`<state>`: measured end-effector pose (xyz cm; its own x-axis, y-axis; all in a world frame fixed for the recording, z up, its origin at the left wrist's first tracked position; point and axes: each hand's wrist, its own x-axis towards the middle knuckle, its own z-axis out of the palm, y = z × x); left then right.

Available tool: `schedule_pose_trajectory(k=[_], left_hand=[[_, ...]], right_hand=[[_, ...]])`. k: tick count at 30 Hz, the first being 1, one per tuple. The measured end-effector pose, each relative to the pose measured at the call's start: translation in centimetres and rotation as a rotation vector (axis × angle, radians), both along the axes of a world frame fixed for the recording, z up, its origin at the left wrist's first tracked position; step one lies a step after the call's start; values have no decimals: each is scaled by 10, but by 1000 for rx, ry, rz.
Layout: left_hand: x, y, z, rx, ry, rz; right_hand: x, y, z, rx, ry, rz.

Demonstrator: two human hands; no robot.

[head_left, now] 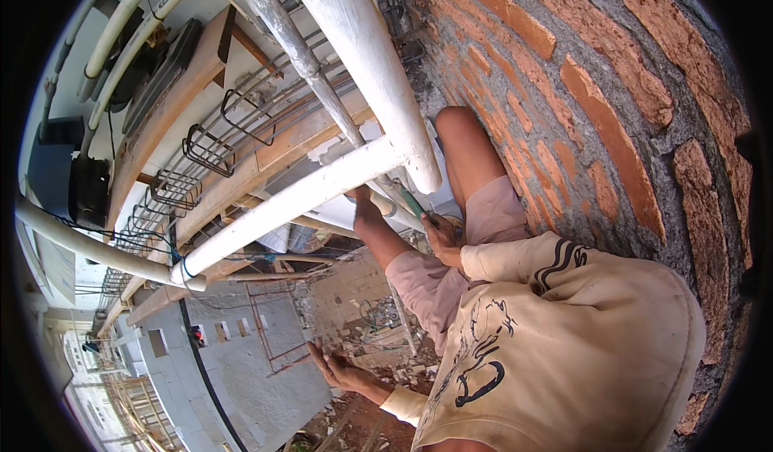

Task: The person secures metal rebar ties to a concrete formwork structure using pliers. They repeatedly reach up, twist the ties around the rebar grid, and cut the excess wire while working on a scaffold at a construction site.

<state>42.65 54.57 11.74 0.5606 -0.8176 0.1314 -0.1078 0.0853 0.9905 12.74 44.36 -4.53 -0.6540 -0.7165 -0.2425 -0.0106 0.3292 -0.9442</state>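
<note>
My right hand [441, 238] is closed on a tool with a green handle [413, 202], close to my bent right leg; the tool's far end is hidden behind the white pipes. Down at the lower left, my left hand [342, 371] is held out with its fingers apart and nothing in it. Rough brickwork with grey mortar makes up the wall [612, 146] beside my right arm and leg. A thick white pipe [290, 210] crosses in front of me and meets an upright white pipe [370, 65]. My bare left foot [366, 210] is near that joint.
Wooden beams [274, 154] and a steel rebar cage [181, 186] run along the left. Far below lie rubble-strewn ground [362, 315] and a grey block wall [250, 363]. A dark cable [209, 379] hangs across that wall. Another pale pipe [88, 246] enters at far left.
</note>
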Motion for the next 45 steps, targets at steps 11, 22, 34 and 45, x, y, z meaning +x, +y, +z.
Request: schedule_pose_trajectory(k=[11, 22, 34, 45], left_hand=[[-26, -17, 2, 49, -12, -183], [-23, -25, 14, 164, -62, -247], [-52, -43, 19, 118, 373, -261], [-34, -39, 16, 117, 467, -306]], right_hand=[[-46, -134, -14, 155, 245, -377], [-62, -212, -20, 198, 419, -375], [-91, -164, -27, -153, 962, 412], [86, -60, 201, -923, 506, 1032]])
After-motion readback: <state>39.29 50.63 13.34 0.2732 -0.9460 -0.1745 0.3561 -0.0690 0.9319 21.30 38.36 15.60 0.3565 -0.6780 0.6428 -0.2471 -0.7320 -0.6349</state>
